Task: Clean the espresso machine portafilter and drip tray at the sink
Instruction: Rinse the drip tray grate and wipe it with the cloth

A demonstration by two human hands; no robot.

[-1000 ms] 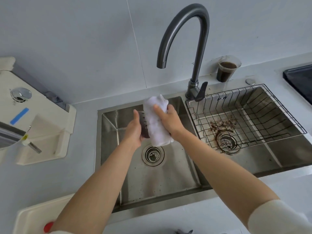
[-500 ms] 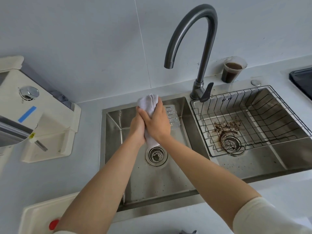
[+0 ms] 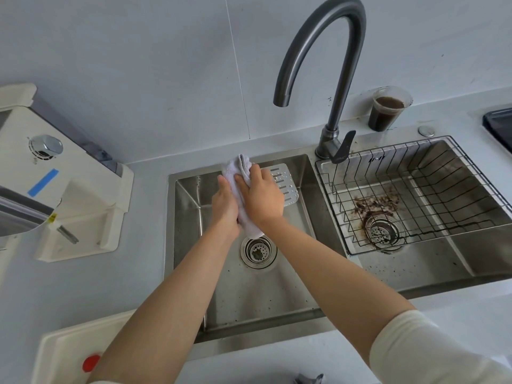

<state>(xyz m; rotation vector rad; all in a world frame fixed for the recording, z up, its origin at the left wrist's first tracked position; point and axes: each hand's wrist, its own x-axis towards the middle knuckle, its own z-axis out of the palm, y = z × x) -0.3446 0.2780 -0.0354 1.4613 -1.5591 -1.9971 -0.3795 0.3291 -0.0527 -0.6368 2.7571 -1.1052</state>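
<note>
Over the left sink basin (image 3: 266, 300) my two hands hold a slotted metal drip tray grate (image 3: 286, 187) and a white cloth (image 3: 238, 173). My right hand (image 3: 263, 198) presses the cloth against the grate. My left hand (image 3: 225, 206) grips the grate's left edge behind the cloth; most of the grate is hidden, only its right end with slots shows. The cloth's lower end hangs down toward the drain (image 3: 258, 252). No portafilter is in sight.
A dark curved faucet (image 3: 329, 67) rises between the basins. The right basin holds a wire rack (image 3: 415, 195) and coffee grounds around its drain (image 3: 381, 231). A plastic cup of dark liquid (image 3: 386, 109) stands behind it. The cream espresso machine (image 3: 63, 189) sits at left.
The grate has turned from upright behind the cloth to lying sideways with its slotted right end showing. My right hand has slid the cloth left and down over it.
</note>
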